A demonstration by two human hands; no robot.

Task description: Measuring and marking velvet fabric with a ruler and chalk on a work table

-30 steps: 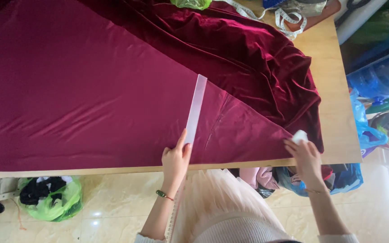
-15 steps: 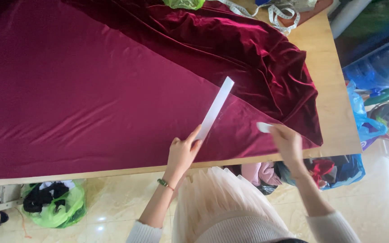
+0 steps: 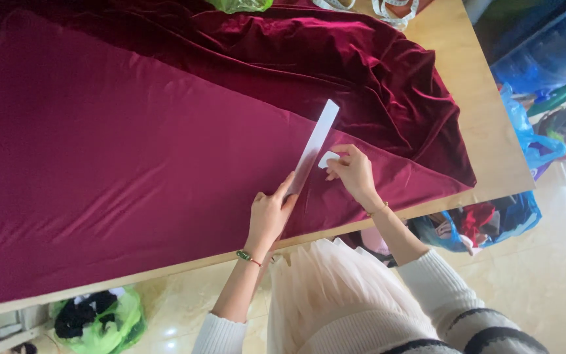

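Observation:
A large dark red velvet cloth (image 3: 132, 151) lies spread flat over a wooden table (image 3: 473, 85), bunched in folds at the far right. A long clear ruler (image 3: 316, 144) rests slanted on the cloth. My left hand (image 3: 268, 213) presses the ruler's near end with its fingers. My right hand (image 3: 352, 172) pinches a small white piece of chalk (image 3: 327, 158) right beside the ruler's edge, touching the cloth.
A green bag (image 3: 99, 318) with dark cloth sits on the floor at the lower left. Blue bags (image 3: 486, 223) with scraps lie under the table's right end. White tape and a green item (image 3: 240, 5) lie at the far edge.
The ruler has turned and shifted right on the cloth. My right hand has moved from the table's near right edge leftwards to the ruler, bringing the chalk against it.

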